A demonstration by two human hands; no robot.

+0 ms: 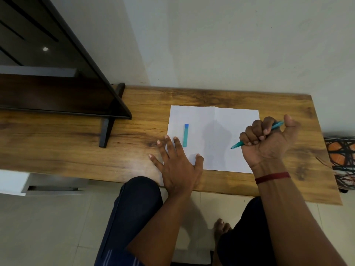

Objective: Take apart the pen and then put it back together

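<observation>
Pen (237, 145) middle hidden in right fist (269, 139).

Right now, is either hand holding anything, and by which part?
The right hand grips the teal pen in a fist around its middle. The left hand holds nothing, lying flat on the paper.
</observation>
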